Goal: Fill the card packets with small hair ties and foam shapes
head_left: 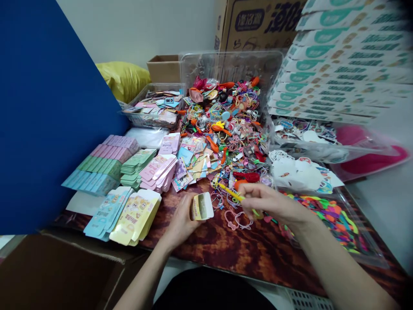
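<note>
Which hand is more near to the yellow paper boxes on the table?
Left. The left hand is just to the right of the yellow paper boxes, not touching them; the right hand is farther right, beyond the left hand.

On the table [206, 254] in front of you sits a heap of rubber bands and balloons [222, 129], with a clear plastic bin [232, 64] behind it. To its left lie rows of stacked paper envelopes [97, 165], and behind those a plastic tray of cards [151, 107]. To its right, flat cartons [342, 60] stack up, with a tray of foam strips [325, 219] nearer you.
</note>
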The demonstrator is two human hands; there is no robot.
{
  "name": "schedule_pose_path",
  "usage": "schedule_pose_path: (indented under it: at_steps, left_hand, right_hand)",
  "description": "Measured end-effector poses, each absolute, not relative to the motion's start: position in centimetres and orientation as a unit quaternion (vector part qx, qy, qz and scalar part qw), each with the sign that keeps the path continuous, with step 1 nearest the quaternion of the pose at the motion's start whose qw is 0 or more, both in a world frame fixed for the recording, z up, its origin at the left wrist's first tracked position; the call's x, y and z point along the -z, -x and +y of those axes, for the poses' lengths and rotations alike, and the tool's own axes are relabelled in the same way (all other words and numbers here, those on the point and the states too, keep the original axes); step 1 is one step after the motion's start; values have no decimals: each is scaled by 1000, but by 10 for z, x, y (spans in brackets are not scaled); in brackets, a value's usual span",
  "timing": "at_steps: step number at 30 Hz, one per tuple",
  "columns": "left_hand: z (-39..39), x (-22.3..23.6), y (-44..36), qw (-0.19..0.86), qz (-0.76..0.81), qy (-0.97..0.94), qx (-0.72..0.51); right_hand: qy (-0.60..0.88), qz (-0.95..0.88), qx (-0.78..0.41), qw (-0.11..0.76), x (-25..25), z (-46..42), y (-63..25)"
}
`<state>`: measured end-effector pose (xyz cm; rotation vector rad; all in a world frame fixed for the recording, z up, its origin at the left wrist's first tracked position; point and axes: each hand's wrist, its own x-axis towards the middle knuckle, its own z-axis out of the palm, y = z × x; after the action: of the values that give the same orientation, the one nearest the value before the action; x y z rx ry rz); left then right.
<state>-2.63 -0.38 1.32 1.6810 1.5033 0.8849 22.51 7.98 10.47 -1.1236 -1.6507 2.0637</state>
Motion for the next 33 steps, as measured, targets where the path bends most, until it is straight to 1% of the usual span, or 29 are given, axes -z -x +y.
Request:
schedule_pose_path:
  at_steps: [3,7,11,13,15,17,19,21,23,27,29,31,33]
  left_hand:
    - [-5,-12,25,316,615,-656,-304]
    - [-6,-13,19,284,635,-670,-261]
    - [-5,-13,10,274,633,-681,-247]
    - [-5,-12,7,266,633,-679,-260]
    - [-4,-11,6,256,632,-676,-279]
    - [-3,-9,6,248,628,-676,-295]
    - [-3,-8,6,246,625,-675,-305]
    - [-2,-7,5,247,627,-670,-311]
    - [-2,-7,6,252,628,-665,-317]
    - [-3,-6,11,261,627,-656,-331]
    - [-4,-6,13,262,631,-652,-329]
    - [-5,-6,14,268,629,-653,-326]
    - [-4,-8,11,275,623,-656,-327]
  right_hand:
    - [404,-676,-612,73,-112,70,-214]
    - [420,-808,-412,19,-115,62,-192]
    - [436,-868,-230,-62,-121,58,-165]
    - [431,-878,-186,-95,-123,56,-155]
    - [421,-885,-166,-110,-121,53,-149]
    - [431,-886,-140,-101,-118,50,-146]
    - [454,-881,-112,-73,-113,47,-143]
    - [472,-875,-99,-48,-110,44,-139]
    - [474,-873,-105,-42,-108,42,-136]
    - [465,-865,-185,-41,-108,45,-145]
    - [470,-846,-254,-4,-111,50,-156]
    - [474,-819,-316,62,-115,56,-165]
    - [475,-799,-349,121,-119,60,-169]
